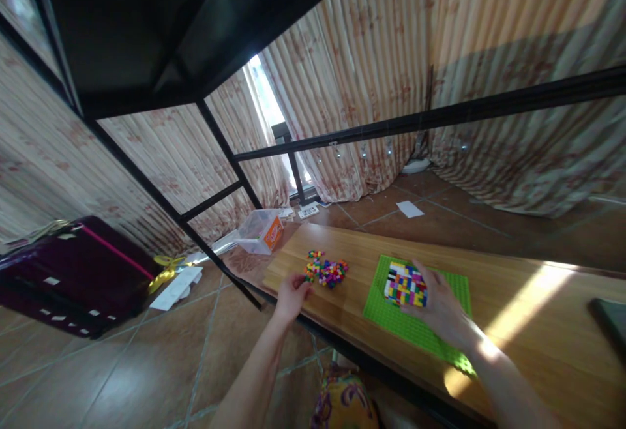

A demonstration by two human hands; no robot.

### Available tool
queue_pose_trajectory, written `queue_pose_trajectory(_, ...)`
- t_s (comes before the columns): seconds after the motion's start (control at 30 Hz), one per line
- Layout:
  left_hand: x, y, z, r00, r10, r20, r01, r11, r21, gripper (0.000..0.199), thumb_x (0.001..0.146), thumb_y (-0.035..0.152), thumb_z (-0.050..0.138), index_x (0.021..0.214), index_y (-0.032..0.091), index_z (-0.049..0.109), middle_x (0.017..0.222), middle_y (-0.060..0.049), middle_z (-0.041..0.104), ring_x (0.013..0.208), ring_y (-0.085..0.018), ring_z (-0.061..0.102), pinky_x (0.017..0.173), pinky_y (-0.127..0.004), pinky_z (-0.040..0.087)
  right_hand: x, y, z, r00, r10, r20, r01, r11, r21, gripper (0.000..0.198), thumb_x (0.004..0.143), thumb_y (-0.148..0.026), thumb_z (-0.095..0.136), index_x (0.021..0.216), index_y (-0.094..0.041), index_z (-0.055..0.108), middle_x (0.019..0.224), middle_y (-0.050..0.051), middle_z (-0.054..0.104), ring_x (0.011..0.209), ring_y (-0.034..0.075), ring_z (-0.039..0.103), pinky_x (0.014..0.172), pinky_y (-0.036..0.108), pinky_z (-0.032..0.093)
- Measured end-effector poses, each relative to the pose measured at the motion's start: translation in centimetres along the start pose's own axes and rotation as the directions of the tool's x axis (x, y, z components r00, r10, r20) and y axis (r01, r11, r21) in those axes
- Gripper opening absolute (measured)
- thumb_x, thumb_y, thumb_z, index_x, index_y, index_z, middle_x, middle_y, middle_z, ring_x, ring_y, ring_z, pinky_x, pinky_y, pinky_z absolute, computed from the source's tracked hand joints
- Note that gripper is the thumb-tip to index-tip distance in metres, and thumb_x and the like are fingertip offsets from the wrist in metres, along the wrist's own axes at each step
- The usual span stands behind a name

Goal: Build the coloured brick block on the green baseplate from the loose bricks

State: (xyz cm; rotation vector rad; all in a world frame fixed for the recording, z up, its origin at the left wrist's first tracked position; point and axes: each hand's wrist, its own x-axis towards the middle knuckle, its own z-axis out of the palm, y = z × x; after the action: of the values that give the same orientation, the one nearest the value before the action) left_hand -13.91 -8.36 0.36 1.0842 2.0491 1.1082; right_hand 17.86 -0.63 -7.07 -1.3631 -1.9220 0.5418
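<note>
A block of small toy bricks in many colours stands on a green studded baseplate. My right hand curves around the block's right side, thumb and fingers against its edges. To the left, a loose pile of small coloured bricks lies on the wooden table. My left hand is at the pile's left edge, its fingertips drawn together among the bricks. Whatever sits between those fingertips is too small to make out.
Behind the table's left end, a clear plastic box with an orange label rests on the floor. A dark flat object lies at the table's right end. Black metal frame bars cross above the table. A purple suitcase lies far left.
</note>
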Motion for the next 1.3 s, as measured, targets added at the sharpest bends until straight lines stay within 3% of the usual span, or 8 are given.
queue_pose_trajectory(0.1, -3.6, 0.8, 1.0, 0.998, 0.044, 0.036, -0.038, 0.987, -0.156, 0.030, 0.078, 0.035, 0.067, 0.097, 0.014, 0.058, 0.078, -0.003, 0.069, 0.069, -0.014, 0.068, 0.067, -0.026, 0.054, -0.5, -1.5, -1.3, 1.000, 0.013, 0.005, -0.013, 1.000, -0.002, 0.095, 0.061, -0.039, 0.073, 0.145, -0.021, 0.035, 0.125, 0.015, 0.052, 0.112, 0.035, 0.055, 0.097, 0.049, 0.045)
queue_pose_trajectory(0.17, -5.6, 1.9, 1.9, 0.994, 0.091, 0.060, -0.062, 0.924, -0.377, 0.032, 0.072, 0.032, 0.072, 0.095, 0.014, 0.058, 0.073, -0.001, 0.067, 0.066, -0.013, 0.066, 0.064, -0.024, 0.053, -1.0, -3.5, -2.3, 0.997, -0.029, -0.075, 0.031, 0.999, 0.029, 0.094, 0.060, -0.043, 0.076, 0.143, -0.021, 0.039, 0.136, 0.017, 0.047, 0.124, 0.038, 0.046, 0.103, 0.052, 0.039)
queue_pose_trajectory(0.27, -7.7, 4.1, 3.6, 0.989, 0.126, 0.080, -0.070, 0.866, -0.495, 0.031, 0.067, 0.025, 0.073, 0.092, 0.015, 0.058, 0.072, 0.002, 0.065, 0.063, -0.011, 0.063, 0.062, -0.022, 0.051, -2.0, -7.3, -3.2, 0.982, -0.016, -0.189, 0.063, 0.967, 0.248, 0.075, 0.072, -0.051, 0.070, 0.137, -0.024, 0.047, 0.133, 0.013, 0.052, 0.122, 0.032, 0.049, 0.104, 0.048, 0.039)
queue_pose_trajectory(0.4, -9.1, 6.7, 5.7, 0.972, 0.190, 0.136, -0.092, 0.848, -0.522, 0.024, 0.067, 0.020, 0.071, 0.086, 0.016, 0.056, 0.074, 0.002, 0.064, 0.063, -0.011, 0.063, 0.063, -0.023, 0.050, -3.0, -11.0, -2.6, 0.999, 0.037, 0.000, -0.027, 0.730, 0.683, 0.045, 0.084, -0.052, 0.060, 0.115, -0.020, 0.064, 0.094, 0.007, 0.068, 0.085, 0.020, 0.063, 0.079, 0.035, 0.052)
queue_pose_trajectory(0.53, -9.7, 8.0, 7.0, 0.963, 0.231, 0.142, -0.122, 0.836, -0.535, 0.022, 0.068, 0.021, 0.071, 0.083, 0.016, 0.057, 0.074, 0.001, 0.064, 0.063, -0.010, 0.060, 0.062, -0.022, 0.048, -2.9, -11.9, -1.7, 0.997, 0.073, 0.027, -0.064, 0.570, 0.819, 0.037, 0.078, -0.051, 0.068, 0.094, -0.017, 0.070, 0.079, 0.004, 0.068, 0.073, 0.017, 0.061, 0.068, 0.028, 0.051)
queue_pose_trajectory(0.67, -10.1, 8.2, 7.8, 0.957, 0.239, 0.163, -0.109, 0.820, -0.562, 0.022, 0.067, 0.020, 0.073, 0.081, 0.016, 0.057, 0.072, 0.001, 0.063, 0.063, -0.010, 0.057, 0.061, -0.021, 0.046, -2.7, -11.6, -1.7, 0.993, 0.089, 0.076, -0.110, 0.496, 0.862, 0.031, 0.075, -0.049, 0.071, 0.085, -0.019, 0.072, 0.083, 0.006, 0.072, 0.076, 0.017, 0.063, 0.069, 0.029, 0.051)
queue_pose_trajectory(0.9, -10.2, 7.9, 8.8, 0.939, 0.274, 0.207, -0.117, 0.823, -0.556, 0.018, 0.076, 0.029, 0.069, 0.084, 0.015, 0.060, 0.074, 0.000, 0.062, 0.065, -0.010, 0.056, 0.062, -0.022, 0.047, -2.5, -11.5, -2.0, 0.985, 0.129, 0.119, -0.164, 0.435, 0.886, 0.031, 0.070, -0.050, 0.073, 0.077, -0.020, 0.073, 0.069, 0.002, 0.069, 0.065, 0.016, 0.061, 0.063, 0.029, 0.049)
queue_pose_trajectory(1.3, -9.4, 7.0, 9.1, 0.912, 0.329, 0.243, -0.144, 0.814, -0.562, 0.020, 0.077, 0.032, 0.068, 0.077, 0.015, 0.057, 0.065, 0.003, 0.056, 0.060, -0.008, 0.051, 0.058, -0.020, 0.041, -2.6, -10.9, -1.9, 0.956, 0.208, 0.209, -0.280, 0.417, 0.865, 0.027, 0.064, -0.043, 0.077, 0.072, -0.017, 0.075, 0.064, 0.001, 0.066, 0.062, 0.013, 0.054, 0.063, 0.028, 0.043)
